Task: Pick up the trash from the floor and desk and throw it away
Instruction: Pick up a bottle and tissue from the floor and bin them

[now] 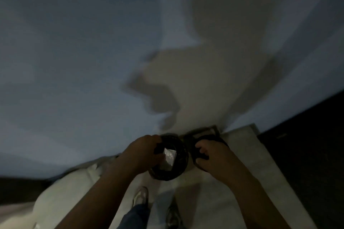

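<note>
Over the black-lined bin, both hands' fingers grasp dark liner; crumpled silvery trash inside.

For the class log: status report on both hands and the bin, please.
Left hand and right hand both gripping black bin liner. Round black trash bin on floor by wall, silvery wrapper inside. Nothing blocking; view dim, blurred.

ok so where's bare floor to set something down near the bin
Bare floor lies right of the right hand, up to the dark strip. It is crowded at the wall, where both hands, left hand included, grip the bin, with the shoes below.
</note>
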A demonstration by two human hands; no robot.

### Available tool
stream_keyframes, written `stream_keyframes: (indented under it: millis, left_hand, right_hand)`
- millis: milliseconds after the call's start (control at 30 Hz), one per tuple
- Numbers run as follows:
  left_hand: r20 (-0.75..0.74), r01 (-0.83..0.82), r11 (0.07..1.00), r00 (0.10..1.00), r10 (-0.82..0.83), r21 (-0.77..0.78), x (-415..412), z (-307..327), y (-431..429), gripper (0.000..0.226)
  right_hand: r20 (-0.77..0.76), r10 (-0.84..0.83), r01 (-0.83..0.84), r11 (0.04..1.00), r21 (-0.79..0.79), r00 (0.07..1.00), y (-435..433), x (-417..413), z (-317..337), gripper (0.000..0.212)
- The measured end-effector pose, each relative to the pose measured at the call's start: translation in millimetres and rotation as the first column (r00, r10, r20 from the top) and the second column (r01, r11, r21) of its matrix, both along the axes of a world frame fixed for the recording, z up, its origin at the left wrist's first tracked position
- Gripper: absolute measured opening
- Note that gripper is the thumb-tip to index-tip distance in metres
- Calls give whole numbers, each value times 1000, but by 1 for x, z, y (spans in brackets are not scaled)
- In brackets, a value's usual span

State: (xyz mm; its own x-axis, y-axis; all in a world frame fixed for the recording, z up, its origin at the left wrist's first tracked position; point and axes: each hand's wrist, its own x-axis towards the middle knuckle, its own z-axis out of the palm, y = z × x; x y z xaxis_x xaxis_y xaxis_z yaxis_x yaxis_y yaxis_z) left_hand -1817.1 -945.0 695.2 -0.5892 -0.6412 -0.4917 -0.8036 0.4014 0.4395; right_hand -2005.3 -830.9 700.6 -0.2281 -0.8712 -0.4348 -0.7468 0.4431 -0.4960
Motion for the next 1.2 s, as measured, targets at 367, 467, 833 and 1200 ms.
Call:
stream_keyframes:
  millis: [367,467,833,1200]
  left_hand:
    - [-21,-561,827,828,561,-26,119,36,105,54]
    - [-28,-705,709,709,705,-15,165,44,136,52]
    - [-61,-976,220,219,974,7,362,68,337,50]
    - [-53,-987,-160,-159,986,-21,522,78,549,55]
  right_hand:
    - [-49,488,-486,873,49,871,-16,81,43,43]
    - [-86,601,-599,799,47,795,-16,130,55,34]
    - [-82,933,-935,354,28,351,71,385,81,51]
    - [-56,998,-999,-4,-44,-1,239,611,92,49]
